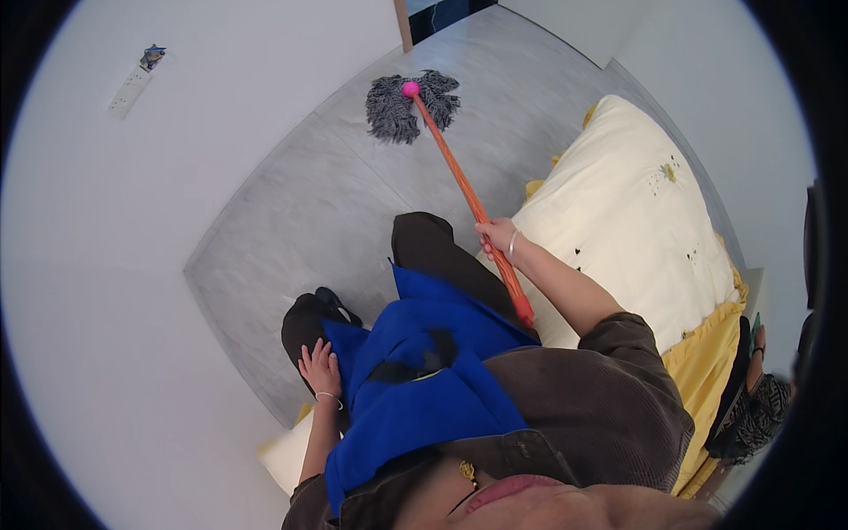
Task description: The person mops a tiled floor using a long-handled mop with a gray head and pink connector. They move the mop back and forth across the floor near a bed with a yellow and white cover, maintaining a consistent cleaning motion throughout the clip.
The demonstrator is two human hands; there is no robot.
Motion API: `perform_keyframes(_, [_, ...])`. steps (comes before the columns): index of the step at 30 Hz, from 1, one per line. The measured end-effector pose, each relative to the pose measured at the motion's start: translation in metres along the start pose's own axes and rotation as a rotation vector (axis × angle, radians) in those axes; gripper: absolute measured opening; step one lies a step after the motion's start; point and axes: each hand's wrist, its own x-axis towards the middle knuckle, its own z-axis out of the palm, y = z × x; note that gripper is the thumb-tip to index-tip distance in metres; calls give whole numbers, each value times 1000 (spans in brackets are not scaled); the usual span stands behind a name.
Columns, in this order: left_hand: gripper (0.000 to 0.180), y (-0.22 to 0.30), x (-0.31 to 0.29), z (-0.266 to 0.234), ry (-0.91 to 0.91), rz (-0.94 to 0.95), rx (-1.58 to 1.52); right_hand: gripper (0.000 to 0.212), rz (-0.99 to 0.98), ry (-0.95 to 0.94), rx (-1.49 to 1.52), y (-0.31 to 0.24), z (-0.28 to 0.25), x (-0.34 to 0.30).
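Observation:
A mop handle (461, 181) of orange-red colour slants from beside my lap out to the far floor. My right hand (498, 238), with a bracelet at the wrist, is wrapped round it toward its lower end. At the far end a pink ball-shaped joint (411, 89) sits on the grey stringy mop head (393, 110), which lies spread on the floor. Flat on my dark trouser leg rests my left hand (320, 368), its fingers spread and nothing in it. A blue apron (415, 353) covers my lap.
Grey floor (291, 212) stretches before me, bounded by a white wall with a socket strip (130, 92) on the left. A cream bed cover (627, 194) with yellow trim lies to my right. Another person's arm (757, 358) shows at the far right edge, beside the bed.

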Motion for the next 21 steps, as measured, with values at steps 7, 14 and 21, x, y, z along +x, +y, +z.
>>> perform_keyframes(7, [28,5,0,0,21,-55,-22,20,-75,128,-2,-43,21,106])
perform_keyframes(14, [24,11,2,3,59,-86,-12,21,-168,63,-341,-21,-15,90])
perform_keyframes(21, [30,1,6,17,107,-40,23,17,-207,53,-471,23,-86,-20])
